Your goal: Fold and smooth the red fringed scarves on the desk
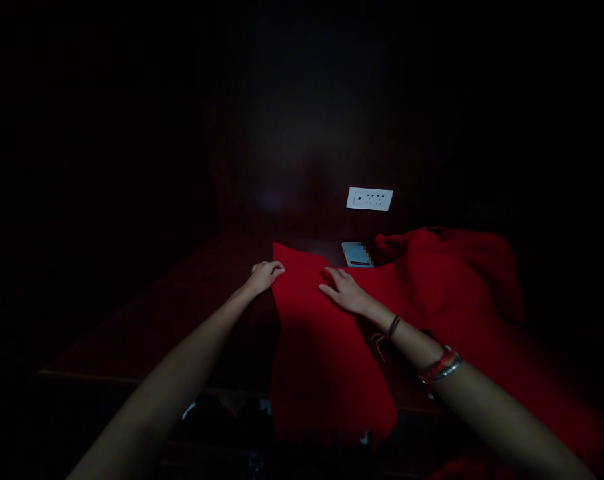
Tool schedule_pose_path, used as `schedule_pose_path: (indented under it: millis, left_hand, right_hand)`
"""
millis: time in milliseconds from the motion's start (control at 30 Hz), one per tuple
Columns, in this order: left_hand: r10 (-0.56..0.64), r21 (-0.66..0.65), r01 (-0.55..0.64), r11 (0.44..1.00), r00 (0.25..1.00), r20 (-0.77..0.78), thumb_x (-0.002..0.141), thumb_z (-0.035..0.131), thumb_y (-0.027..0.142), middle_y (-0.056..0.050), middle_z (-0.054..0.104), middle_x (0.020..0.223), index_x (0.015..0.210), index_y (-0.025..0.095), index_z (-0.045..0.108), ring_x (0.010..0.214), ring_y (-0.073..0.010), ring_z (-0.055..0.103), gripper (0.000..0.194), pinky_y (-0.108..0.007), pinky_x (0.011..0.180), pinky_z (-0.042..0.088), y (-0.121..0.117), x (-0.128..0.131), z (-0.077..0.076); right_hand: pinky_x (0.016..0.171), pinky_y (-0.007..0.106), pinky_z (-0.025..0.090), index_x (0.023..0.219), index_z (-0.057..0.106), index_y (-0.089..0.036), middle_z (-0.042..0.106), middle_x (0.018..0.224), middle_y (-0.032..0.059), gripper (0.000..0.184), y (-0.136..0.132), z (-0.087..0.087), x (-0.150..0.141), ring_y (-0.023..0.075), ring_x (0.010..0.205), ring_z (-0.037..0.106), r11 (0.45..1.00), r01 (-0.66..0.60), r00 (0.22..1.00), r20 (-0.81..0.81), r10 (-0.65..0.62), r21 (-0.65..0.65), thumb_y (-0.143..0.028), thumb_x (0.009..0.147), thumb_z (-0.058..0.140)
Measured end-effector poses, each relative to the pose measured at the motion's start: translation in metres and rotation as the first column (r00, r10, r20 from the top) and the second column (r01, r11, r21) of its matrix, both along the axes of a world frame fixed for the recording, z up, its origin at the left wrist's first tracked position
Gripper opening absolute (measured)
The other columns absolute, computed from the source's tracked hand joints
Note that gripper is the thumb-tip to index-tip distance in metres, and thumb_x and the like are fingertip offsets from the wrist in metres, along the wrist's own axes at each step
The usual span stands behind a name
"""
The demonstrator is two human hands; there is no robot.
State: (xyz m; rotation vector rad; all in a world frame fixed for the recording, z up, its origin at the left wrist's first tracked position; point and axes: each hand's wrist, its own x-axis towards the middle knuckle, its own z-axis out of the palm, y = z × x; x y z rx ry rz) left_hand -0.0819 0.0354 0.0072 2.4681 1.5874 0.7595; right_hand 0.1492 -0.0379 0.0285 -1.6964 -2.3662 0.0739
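Observation:
A red scarf lies over the dark table, its fringed end hanging past the front edge toward me. My left hand is closed on the scarf's left edge, thumb and fingers pinching the cloth. On top of the cloth, to the right of it, my right hand rests with its fingers apart and the thumb spread. More of the scarf runs off to the right in a loose, bunched heap. Bracelets and a dark band circle my right wrist and forearm.
The dark wooden table reaches to a wall at the back. A white socket panel is set in that wall. Below it, a light-blue flat item lies beside the bunched cloth. Under the tabletop are dim objects I cannot make out.

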Motion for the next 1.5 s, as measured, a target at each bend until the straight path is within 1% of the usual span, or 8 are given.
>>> schedule_pose_path:
  millis: [167,367,667,867,1100,1200,1300,1500]
  left_hand:
    - [-0.093,-0.063,0.101,0.993,0.989,0.111,0.079,0.033,0.034,-0.002,0.059,0.094,0.088,0.02,0.057,0.09,-0.0153,0.051,0.03,-0.025,0.079,0.034,-0.001,-0.007,0.003]
    - [-0.228,-0.304,0.311,0.9,0.933,0.279,0.071,0.045,0.037,-0.002,0.055,0.103,0.113,0.02,0.043,0.095,-0.0147,0.048,0.046,-0.023,0.082,0.033,-0.006,-0.023,0.013]
    - [-0.181,-0.195,0.226,0.954,0.957,0.226,0.068,0.047,0.036,-0.001,0.061,0.081,0.095,0.017,0.055,0.076,-0.0142,0.054,0.034,-0.024,0.073,0.038,0.008,-0.014,0.0]
    - [-0.151,-0.14,0.169,0.976,0.98,0.129,0.072,0.042,0.034,0.001,0.061,0.087,0.087,0.022,0.058,0.081,-0.015,0.053,0.025,-0.023,0.073,0.037,0.006,-0.01,0.001]
    - [-0.025,-0.05,0.018,0.999,0.989,-0.147,0.077,0.036,0.036,-0.003,0.056,0.099,0.101,0.024,0.052,0.095,-0.0208,0.047,0.031,-0.035,0.083,0.029,-0.014,-0.002,0.02]
    - [-0.141,-0.008,0.142,0.99,0.973,-0.184,0.079,0.029,0.046,-0.005,0.046,0.115,0.111,0.024,0.044,0.107,-0.0211,0.037,0.042,-0.036,0.089,0.023,-0.022,0.006,0.019]
    - [-0.307,-0.179,0.274,0.945,0.931,-0.195,0.078,0.023,0.053,-0.004,0.032,0.127,0.123,0.024,0.028,0.115,-0.0189,0.027,0.054,-0.034,0.093,0.018,-0.025,0.009,0.015]
    - [-0.305,-0.329,0.216,0.919,0.919,-0.249,0.076,0.017,0.059,-0.004,0.013,0.134,0.128,0.027,0.011,0.121,-0.0214,0.01,0.061,-0.047,0.093,0.004,-0.025,0.007,0.012]
  right_hand:
    - [0.093,0.048,0.009,0.128,0.009,-0.028,0.007,0.136,0.0059,0.07,-0.02,-0.015,0.002,0.0297,0.121,0.008,0.989,0.023,0.997,0.082,-0.011,-0.148,-0.066,0.07,0.012]
    - [0.093,0.048,0.008,0.128,0.005,-0.029,0.004,0.136,0.0045,0.072,-0.015,-0.009,0.02,0.0289,0.121,0.005,0.974,0.014,0.993,0.114,0.012,-0.227,-0.068,0.068,0.013]
    - [0.088,0.031,0.029,0.12,0.034,-0.014,0.04,0.12,0.0119,0.069,-0.009,0.023,-0.026,0.0225,0.108,0.037,0.988,-0.142,0.989,-0.047,0.139,-0.069,-0.062,0.072,0.021]
    - [0.086,0.052,0.02,0.125,0.025,-0.022,0.024,0.13,0.0122,0.076,-0.014,0.005,-0.044,0.0354,0.115,0.021,0.982,0.035,0.999,0.014,-0.033,-0.183,-0.069,0.067,0.016]
    - [0.092,0.046,0.014,0.128,0.016,-0.025,0.011,0.135,0.0063,0.068,-0.007,-0.012,-0.011,0.0326,0.119,0.013,0.981,0.119,0.993,0.041,-0.114,-0.156,-0.064,0.072,0.011]
    - [0.091,0.04,0.02,0.126,0.022,-0.021,0.02,0.132,0.0087,0.061,-0.002,-0.01,-0.005,0.0263,0.118,0.02,0.993,0.077,0.996,0.041,-0.074,-0.088,-0.056,0.077,0.013]
    - [0.088,0.033,0.026,0.118,0.035,-0.015,0.035,0.123,0.0126,0.048,0.012,-0.003,0.004,0.0212,0.111,0.033,0.993,0.092,0.995,0.044,-0.095,0.075,-0.043,0.081,0.023]
    - [0.076,0.027,0.034,0.101,0.047,-0.011,0.051,0.098,0.0135,0.028,0.038,-0.002,0.032,0.0181,0.088,0.049,0.988,0.116,0.978,0.161,-0.132,0.102,-0.024,0.08,0.034]
